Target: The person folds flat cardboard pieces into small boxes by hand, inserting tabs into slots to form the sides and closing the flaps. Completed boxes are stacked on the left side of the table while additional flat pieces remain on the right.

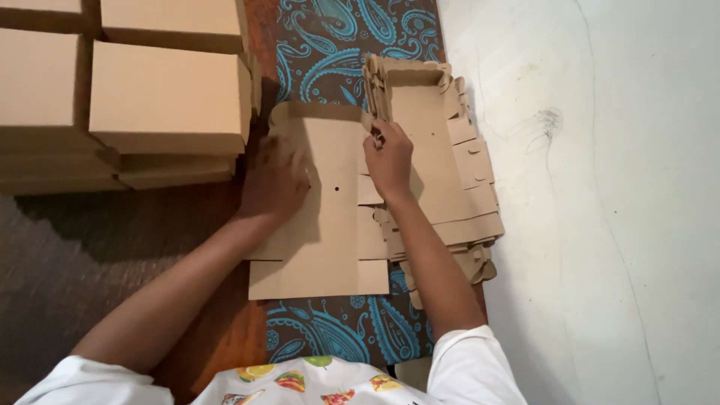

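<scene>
Head view: flat cardboard blank (330,225) under both hands' fingers (379,139).

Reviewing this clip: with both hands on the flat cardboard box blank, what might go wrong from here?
1. The right hand pinches a flap where the flat brown cardboard box blank meets the uneven pile of unfolded brown blanks; a second sheet may lift with it.
2. That pile is splayed, so it may slide onto the white floor.
3. The left hand presses only the blank's left side, so the sheet could skew on the blue paisley cloth.
</scene>
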